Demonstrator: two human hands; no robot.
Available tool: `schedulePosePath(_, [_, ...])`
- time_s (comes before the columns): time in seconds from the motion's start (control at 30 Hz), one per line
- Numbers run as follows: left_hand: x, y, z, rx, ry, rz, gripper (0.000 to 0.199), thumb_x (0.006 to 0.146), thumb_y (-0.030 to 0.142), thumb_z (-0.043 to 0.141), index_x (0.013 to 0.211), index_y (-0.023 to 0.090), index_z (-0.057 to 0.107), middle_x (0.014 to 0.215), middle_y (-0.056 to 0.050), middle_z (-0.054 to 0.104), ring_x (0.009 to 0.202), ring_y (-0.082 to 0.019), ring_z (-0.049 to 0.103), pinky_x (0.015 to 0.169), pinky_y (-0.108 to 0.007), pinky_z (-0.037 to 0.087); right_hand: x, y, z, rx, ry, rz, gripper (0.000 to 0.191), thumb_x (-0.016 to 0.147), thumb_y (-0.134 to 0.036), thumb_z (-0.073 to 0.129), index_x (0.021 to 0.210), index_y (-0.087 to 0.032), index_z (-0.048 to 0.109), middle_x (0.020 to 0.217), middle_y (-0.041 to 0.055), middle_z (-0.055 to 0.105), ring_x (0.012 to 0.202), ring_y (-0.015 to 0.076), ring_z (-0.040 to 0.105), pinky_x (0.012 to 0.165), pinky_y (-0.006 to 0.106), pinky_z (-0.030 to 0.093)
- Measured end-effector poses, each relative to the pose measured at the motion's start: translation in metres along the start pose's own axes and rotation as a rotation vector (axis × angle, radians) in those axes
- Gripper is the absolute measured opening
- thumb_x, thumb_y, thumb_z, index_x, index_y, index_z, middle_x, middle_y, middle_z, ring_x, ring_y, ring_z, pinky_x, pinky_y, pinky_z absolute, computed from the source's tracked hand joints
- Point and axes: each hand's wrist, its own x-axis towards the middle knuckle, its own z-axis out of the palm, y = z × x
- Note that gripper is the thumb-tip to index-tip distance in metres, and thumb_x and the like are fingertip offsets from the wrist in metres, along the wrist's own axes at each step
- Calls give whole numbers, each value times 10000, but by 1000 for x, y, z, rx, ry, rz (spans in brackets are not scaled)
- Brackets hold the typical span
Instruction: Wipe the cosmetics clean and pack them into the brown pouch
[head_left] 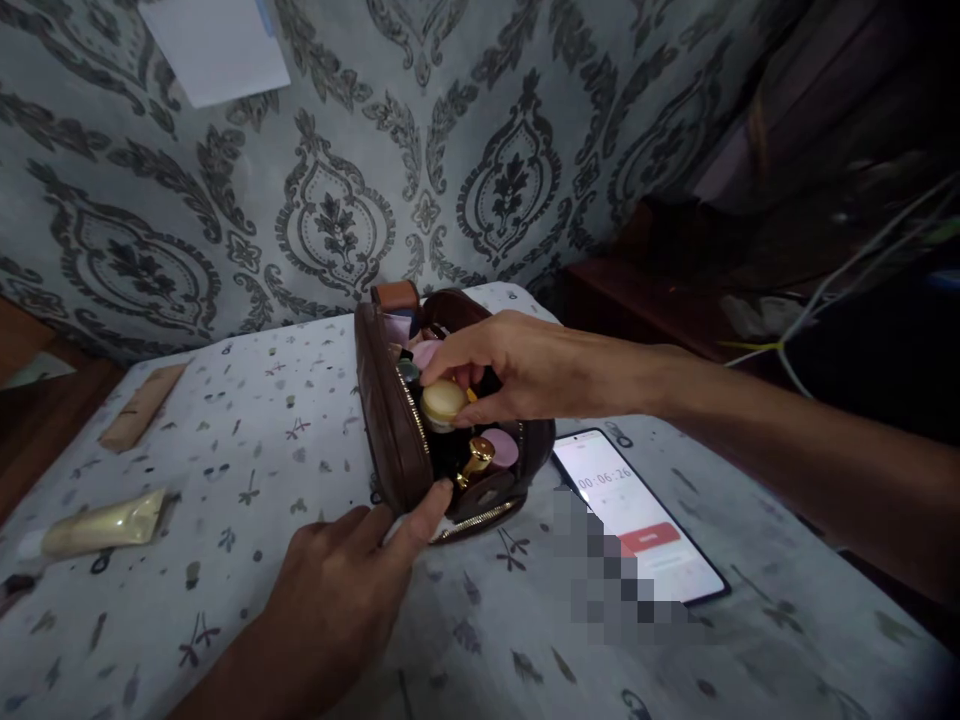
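A brown zippered bag (pixel 390 430) lies unzipped on the patterned sheet, filled with cosmetics. My right hand (pixel 499 370) reaches into it from the right, thumb and fingers closed round a small round jar with a yellowish lid (pixel 444 400). My left hand (pixel 360 570) is at the bag's near left edge, its index finger extended against the zippered rim, the other fingers curled. Close to that fingertip is a shiny gold item (pixel 478 458), with a round pink item (pixel 501 449) beside it inside the bag. What the curled left fingers touch is hidden.
A lit phone (pixel 637 520) showing a timer lies right of the bag. On the left are a yellowish tube (pixel 105 525) and a beige tube (pixel 142 408). A patterned wall (pixel 337 220) rises behind, with white paper (pixel 217 50) on it. Cables (pixel 832 290) hang at right.
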Motion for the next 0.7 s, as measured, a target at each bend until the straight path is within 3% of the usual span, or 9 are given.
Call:
schedulePosePath(0.2, [5, -1, 2, 5, 62, 32, 521, 876, 6, 371, 1358, 167, 486, 653, 52, 604, 501, -105, 588, 437, -212, 425, 1, -3, 2, 57, -72, -10, 172, 786, -211, 756, 941, -189, 685, 763, -44, 669, 728, 115, 593, 680, 242, 403])
schedulePosePath(0.43, [8, -1, 2, -23, 60, 56, 490, 884, 1, 363, 1330, 150, 501, 651, 47, 597, 497, -101, 571, 433, -211, 436, 17, -5, 8, 86, -141, -17, 206, 726, -140, 796, 760, -173, 596, 701, -61, 628, 699, 91, 586, 644, 219, 403])
schedulePosePath(0.7, [9, 0, 2, -11, 75, 56, 491, 894, 1, 354, 1336, 141, 515, 634, 49, 581, 478, -101, 559, 421, -217, 417, 26, 1, 9, 385, -250, 78, 163, 714, -124, 798, 769, -165, 650, 680, -47, 662, 681, 103, 638, 652, 227, 477])
